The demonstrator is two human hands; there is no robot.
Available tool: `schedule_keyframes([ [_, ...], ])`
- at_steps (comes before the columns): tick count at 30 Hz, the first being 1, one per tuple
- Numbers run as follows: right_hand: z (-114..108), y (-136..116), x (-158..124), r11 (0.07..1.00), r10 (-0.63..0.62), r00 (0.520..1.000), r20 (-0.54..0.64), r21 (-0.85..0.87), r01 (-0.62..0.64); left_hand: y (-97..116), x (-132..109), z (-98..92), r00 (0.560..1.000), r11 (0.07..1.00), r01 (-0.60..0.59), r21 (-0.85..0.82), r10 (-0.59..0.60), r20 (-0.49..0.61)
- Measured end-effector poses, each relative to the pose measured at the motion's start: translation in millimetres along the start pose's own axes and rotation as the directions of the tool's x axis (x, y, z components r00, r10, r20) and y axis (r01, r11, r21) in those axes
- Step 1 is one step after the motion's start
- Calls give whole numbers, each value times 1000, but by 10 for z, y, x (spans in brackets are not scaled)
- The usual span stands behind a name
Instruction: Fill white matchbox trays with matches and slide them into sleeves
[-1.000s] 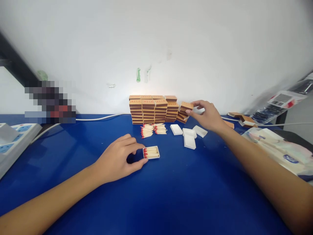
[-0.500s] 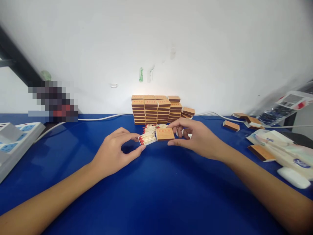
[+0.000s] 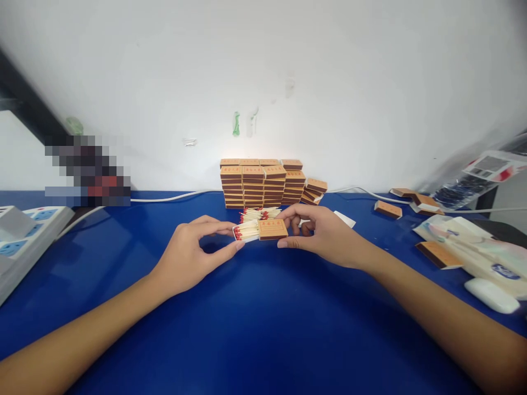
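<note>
Between thumb and fingers, my left hand (image 3: 195, 252) grips the left end of a white matchbox tray (image 3: 251, 240) filled with red-tipped matches (image 3: 246, 230). My right hand (image 3: 317, 233) pinches the orange matchbox sleeve (image 3: 273, 229), printed in red. The tray's right end meets the sleeve's left opening and seems to sit a little way inside it. Just behind them lies a loose pile of matches (image 3: 269, 213). Several rows of stacked matchboxes (image 3: 253, 184) stand behind the pile, against the wall.
A few tilted matchboxes (image 3: 315, 189) lie right of the stack. Farther right are a single matchbox (image 3: 388, 209), a wipes packet (image 3: 486, 263) and a white rounded object (image 3: 492, 295). A power strip (image 3: 35, 241) is at left; a white cable (image 3: 177, 198) runs along the wall.
The sleeve has moved left with my right hand, onto the tray's right end. A white piece behind my right hand now shows more. The view has shifted slightly.
</note>
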State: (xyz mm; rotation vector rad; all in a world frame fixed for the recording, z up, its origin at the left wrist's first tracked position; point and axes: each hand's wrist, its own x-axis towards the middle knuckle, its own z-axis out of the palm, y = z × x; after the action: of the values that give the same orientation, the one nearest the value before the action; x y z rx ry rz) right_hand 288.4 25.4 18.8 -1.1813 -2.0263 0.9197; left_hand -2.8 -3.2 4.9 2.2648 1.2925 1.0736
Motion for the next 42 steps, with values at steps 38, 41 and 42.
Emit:
schedule_keyframes([
  [38, -50, 16, 1, 994, -4, 994, 110, 111, -8, -51, 67, -56, 994, 983, 65, -170, -50, 94],
  [41, -24, 4, -4, 993, -13, 995, 98, 122, 1, -42, 64, -53, 994, 972, 92, -217, -76, 82],
  [42, -14, -2, -7, 992, -16, 996, 90, 127, 4, -45, 63, -51, 993, 968, 100, -229, -84, 80],
])
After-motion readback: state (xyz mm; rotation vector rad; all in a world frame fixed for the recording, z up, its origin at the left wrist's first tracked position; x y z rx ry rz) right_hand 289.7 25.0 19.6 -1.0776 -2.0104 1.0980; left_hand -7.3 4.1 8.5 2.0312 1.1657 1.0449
